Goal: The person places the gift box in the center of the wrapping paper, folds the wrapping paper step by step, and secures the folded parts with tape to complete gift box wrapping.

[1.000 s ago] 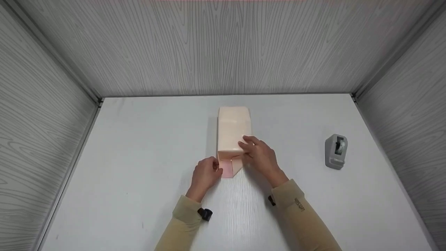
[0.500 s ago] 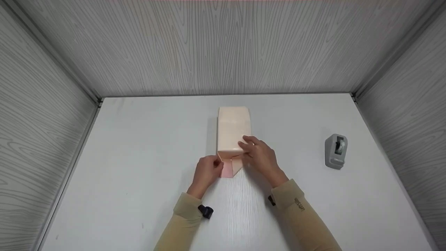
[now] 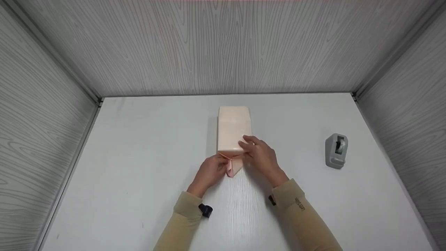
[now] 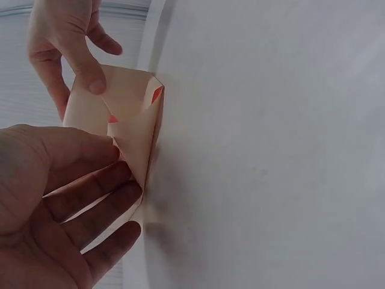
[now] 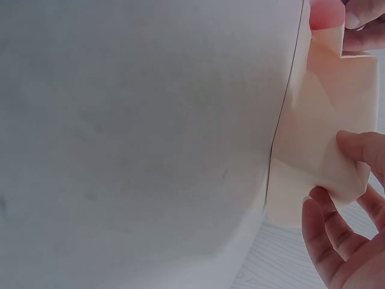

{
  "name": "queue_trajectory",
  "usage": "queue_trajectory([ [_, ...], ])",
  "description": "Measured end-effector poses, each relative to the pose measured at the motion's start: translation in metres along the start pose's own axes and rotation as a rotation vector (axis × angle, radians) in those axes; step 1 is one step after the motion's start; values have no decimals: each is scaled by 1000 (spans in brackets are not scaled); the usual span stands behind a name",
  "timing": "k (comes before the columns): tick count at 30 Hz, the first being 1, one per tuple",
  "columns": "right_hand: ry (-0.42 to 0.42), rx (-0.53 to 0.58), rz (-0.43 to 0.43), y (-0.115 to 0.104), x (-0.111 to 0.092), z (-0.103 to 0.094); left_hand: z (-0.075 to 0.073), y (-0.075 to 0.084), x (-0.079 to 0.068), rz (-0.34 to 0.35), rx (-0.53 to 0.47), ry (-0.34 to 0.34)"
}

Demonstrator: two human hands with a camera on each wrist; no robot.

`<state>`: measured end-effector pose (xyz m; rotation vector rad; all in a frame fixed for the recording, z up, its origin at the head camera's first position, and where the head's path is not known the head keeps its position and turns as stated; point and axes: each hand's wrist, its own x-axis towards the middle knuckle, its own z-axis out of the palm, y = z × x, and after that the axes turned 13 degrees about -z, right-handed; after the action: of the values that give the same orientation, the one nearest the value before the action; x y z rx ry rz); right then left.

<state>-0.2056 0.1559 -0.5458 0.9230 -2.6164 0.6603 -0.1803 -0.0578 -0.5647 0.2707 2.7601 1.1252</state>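
A box-shaped parcel in pale peach wrapping paper [image 3: 234, 127] lies lengthwise on the white table. At its near end the paper sticks out as a folded flap [image 4: 135, 141], whose pinkish inner side also shows in the right wrist view. My left hand [image 3: 210, 172] pinches the left edge of this flap between thumb and index finger, with the other fingers spread behind it. The right hand [image 3: 261, 157] grips the parcel's near right edge; in the right wrist view its thumb [image 5: 361, 147] presses the end face and its fingers reach over the top.
A grey tape dispenser [image 3: 336, 151] with a roll in it stands on the right part of the table [image 3: 139, 157]. Grey wood-grain panels [image 3: 223, 48] close in the back and both sides. Each wrist wears a small black camera strap [image 3: 205, 210].
My left hand has moved slightly right and up, bending the flap's left edge inward, so less of the pink inner side shows. The right hand and parcel have stayed in place.
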Motion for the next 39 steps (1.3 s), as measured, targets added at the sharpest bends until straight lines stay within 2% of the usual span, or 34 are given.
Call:
queue_trajectory([
  [4,10,-4,-17,0,-1,0,0,0,-4,25,71,-34],
  [8,31,-69,-70,0,-2,1,0,2,-7,63,149,-55],
  [14,24,-84,-66,0,-2,1,2,0,-7,184,281,5],
  [19,28,-72,-64,0,-2,1,2,-1,-9,235,375,28],
  [23,23,-69,-61,0,-2,0,0,0,-11,222,414,-7],
  [30,-2,-60,-32,0,-1,0,0,2,-14,131,459,-90],
  [39,22,-101,-70,1,-2,0,7,2,-12,187,508,-19],
])
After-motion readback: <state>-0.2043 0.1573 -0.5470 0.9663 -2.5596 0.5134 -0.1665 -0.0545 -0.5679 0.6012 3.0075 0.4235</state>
